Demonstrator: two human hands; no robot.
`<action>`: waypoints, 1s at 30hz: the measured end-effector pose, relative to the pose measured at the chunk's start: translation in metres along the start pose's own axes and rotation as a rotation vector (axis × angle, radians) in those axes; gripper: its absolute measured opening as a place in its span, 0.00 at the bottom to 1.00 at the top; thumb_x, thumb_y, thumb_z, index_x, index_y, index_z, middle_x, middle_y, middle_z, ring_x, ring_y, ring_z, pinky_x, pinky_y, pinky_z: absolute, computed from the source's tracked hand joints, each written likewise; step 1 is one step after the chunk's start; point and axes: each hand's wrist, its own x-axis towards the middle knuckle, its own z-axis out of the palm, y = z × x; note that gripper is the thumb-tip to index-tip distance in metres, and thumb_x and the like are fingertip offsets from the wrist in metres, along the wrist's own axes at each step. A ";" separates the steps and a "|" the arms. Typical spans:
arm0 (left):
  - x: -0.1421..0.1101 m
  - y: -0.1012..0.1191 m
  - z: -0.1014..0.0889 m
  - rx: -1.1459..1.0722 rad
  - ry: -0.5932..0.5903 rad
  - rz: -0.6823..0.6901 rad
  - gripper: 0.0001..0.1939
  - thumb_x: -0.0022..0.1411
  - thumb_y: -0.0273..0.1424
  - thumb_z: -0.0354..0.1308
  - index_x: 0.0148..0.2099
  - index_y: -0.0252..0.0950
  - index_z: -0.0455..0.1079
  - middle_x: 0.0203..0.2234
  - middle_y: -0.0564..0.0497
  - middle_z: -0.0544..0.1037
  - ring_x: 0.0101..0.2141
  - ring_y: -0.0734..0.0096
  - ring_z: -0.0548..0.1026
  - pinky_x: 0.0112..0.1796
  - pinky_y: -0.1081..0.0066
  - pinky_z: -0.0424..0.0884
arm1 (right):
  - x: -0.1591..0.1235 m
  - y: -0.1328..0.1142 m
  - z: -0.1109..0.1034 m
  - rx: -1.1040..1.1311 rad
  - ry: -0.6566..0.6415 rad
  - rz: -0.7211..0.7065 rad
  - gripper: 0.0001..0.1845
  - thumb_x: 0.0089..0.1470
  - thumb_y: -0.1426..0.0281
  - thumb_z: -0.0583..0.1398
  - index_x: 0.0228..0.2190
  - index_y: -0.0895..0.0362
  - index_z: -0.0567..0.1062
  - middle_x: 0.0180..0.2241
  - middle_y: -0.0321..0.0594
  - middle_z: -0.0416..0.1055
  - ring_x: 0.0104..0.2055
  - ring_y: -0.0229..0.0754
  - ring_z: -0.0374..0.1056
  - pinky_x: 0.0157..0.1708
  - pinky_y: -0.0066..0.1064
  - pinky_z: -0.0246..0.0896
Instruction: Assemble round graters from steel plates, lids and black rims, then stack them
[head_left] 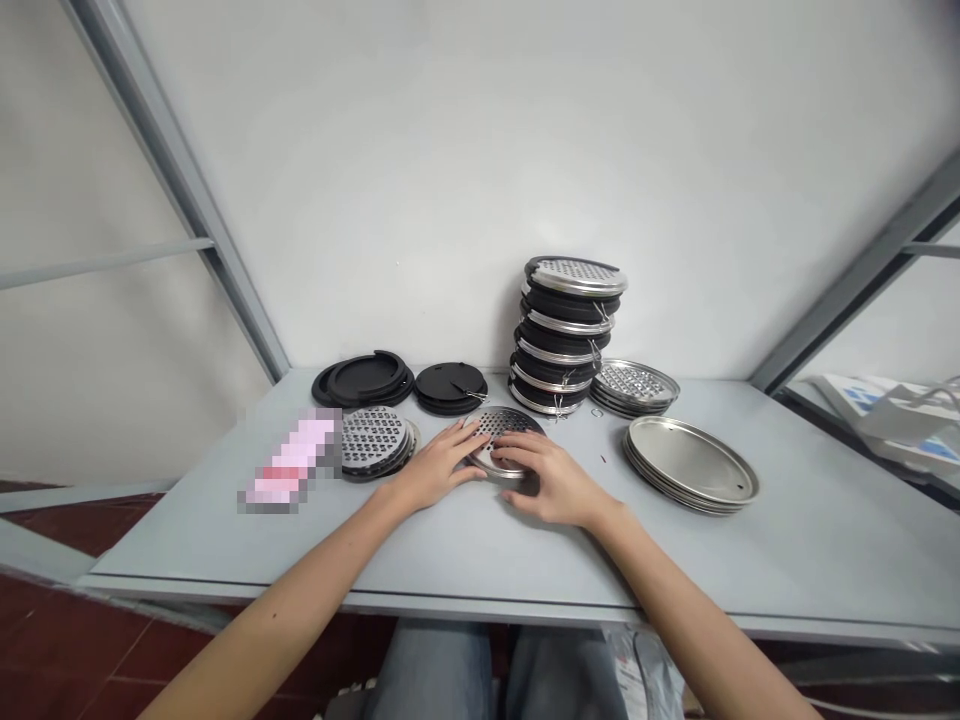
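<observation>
A round perforated metal grater disc (489,424) with a shiny metal rim lies flat on the table in front of me. My left hand (439,465) rests at its left side, fingers stretched onto the surface and thumb along the near rim. From the right, my right hand (551,475) lays slightly bent, spread fingers over the disc, its thumb held apart near the front edge. Parts of the disc are hidden under both hands. Left of my left hand sits a stack of loose grater plates (371,437). Behind the disc is a stack of flat black round parts (451,385).
A tall stack of black-and-metal round graters (568,335) stands near the wall. Black rings (364,378) lie at the back left. To the right are stacked rimmed grater discs (637,382) and plain metal lids (690,460). A blurred pink item (300,450) lies left on the grey table (480,560).
</observation>
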 end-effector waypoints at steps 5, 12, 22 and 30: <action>0.002 0.000 -0.002 -0.018 -0.008 0.026 0.31 0.62 0.44 0.58 0.64 0.44 0.58 0.64 0.46 0.55 0.64 0.57 0.51 0.61 0.54 0.54 | 0.002 0.007 0.004 0.063 0.105 0.142 0.15 0.58 0.65 0.56 0.45 0.56 0.74 0.49 0.47 0.71 0.52 0.47 0.67 0.52 0.40 0.63; 0.001 0.012 -0.007 -0.012 0.030 0.092 0.24 0.66 0.40 0.52 0.62 0.41 0.62 0.63 0.45 0.59 0.62 0.58 0.58 0.59 0.56 0.59 | 0.003 0.013 0.003 -0.105 0.126 0.305 0.12 0.59 0.68 0.53 0.37 0.55 0.76 0.37 0.42 0.75 0.41 0.45 0.70 0.42 0.35 0.63; 0.017 0.006 -0.086 0.331 0.685 -0.154 0.14 0.66 0.35 0.49 0.40 0.36 0.75 0.37 0.47 0.80 0.41 0.62 0.76 0.46 0.63 0.69 | -0.002 0.020 0.001 -0.355 0.232 0.527 0.13 0.59 0.65 0.52 0.32 0.54 0.76 0.32 0.42 0.73 0.38 0.46 0.67 0.35 0.34 0.57; 0.033 -0.060 -0.115 0.585 0.122 -0.733 0.23 0.55 0.41 0.61 0.49 0.33 0.71 0.47 0.36 0.76 0.49 0.46 0.72 0.45 0.59 0.69 | -0.002 0.023 0.002 -0.331 0.251 0.497 0.12 0.59 0.66 0.53 0.32 0.54 0.75 0.32 0.41 0.72 0.37 0.45 0.66 0.34 0.34 0.56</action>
